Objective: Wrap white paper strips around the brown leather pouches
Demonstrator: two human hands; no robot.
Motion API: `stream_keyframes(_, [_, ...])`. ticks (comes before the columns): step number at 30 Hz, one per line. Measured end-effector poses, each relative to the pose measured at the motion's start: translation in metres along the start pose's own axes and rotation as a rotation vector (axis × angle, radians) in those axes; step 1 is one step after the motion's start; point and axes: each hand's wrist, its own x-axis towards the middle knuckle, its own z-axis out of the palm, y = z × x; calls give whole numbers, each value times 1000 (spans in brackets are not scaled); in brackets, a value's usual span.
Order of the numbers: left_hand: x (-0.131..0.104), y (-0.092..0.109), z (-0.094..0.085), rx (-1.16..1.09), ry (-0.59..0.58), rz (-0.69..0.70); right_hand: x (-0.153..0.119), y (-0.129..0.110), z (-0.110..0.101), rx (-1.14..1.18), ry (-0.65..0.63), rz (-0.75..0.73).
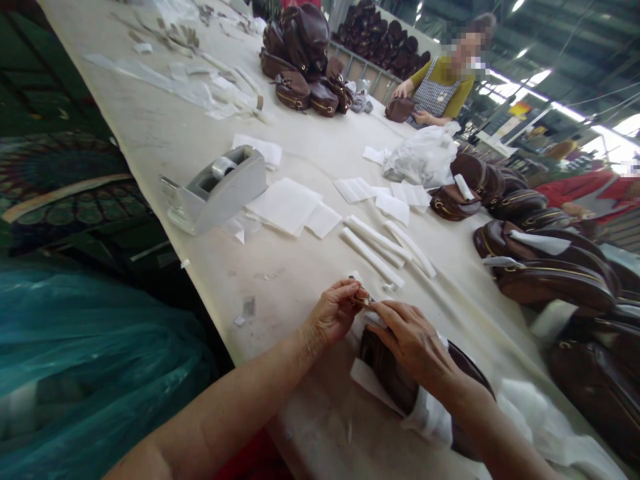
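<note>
Bare hands at work over a pale worktop (305, 280): the left hand (333, 317) is closed to a pinch, its fingertips on a small piece (359, 298) too blurred to identify. The right hand (417, 340) lies partly curled across a dark brown bag (384, 369), its fingertips meeting the left's; whether it grips cannot be told. The bag sits on the worktop beneath the right hand and forearm, with white wrapping (431, 417) around part of it. Teal plastic (100, 333) billows at left, off the worktop's edge.

Near the left hand is a small grey square (label-like, its surface too blurred to read) (249, 306). Just beyond the hands lie white rolled strips (373, 257), then flat white sheets (287, 205) beside a grey tape dispenser (235, 187). At right, brown bags (560, 283) with gold-coloured zips crowd the worktop, some with white-wrapped handles.

Farther back, crumpled clear plastic (420, 157) rests near a co-worker (440, 87) in a checked apron, who handles another brown bag (400, 109). A pile of brown bags (303, 40) stands at the far end, more filling a rack (345, 55) behind.
</note>
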Motion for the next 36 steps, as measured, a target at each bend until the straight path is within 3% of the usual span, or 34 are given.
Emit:
stream_keyframes(5, [-2, 2, 3, -7, 13, -16, 7, -8, -2, -186, -39, -11])
stream_keyframes(9, [-5, 6, 5, 29, -2, -21, 13, -11, -2, -44, -47, 22])
stream_keyframes(15, [-5, 18, 3, 102, 14, 18, 12, -8, -4, 378, -38, 320])
stream_keyframes(21, [-2, 23, 1, 130, 94, 50, 15, -6, -5, 531, -31, 596])
stream_keyframes(33, [-2, 23, 5, 162, 151, 108, 14, -2, -2, 579, 2, 698])
stream_keyframes(36, [-3, 19, 6, 270, 150, 198, 10, -1, 1, 591, 12, 698])
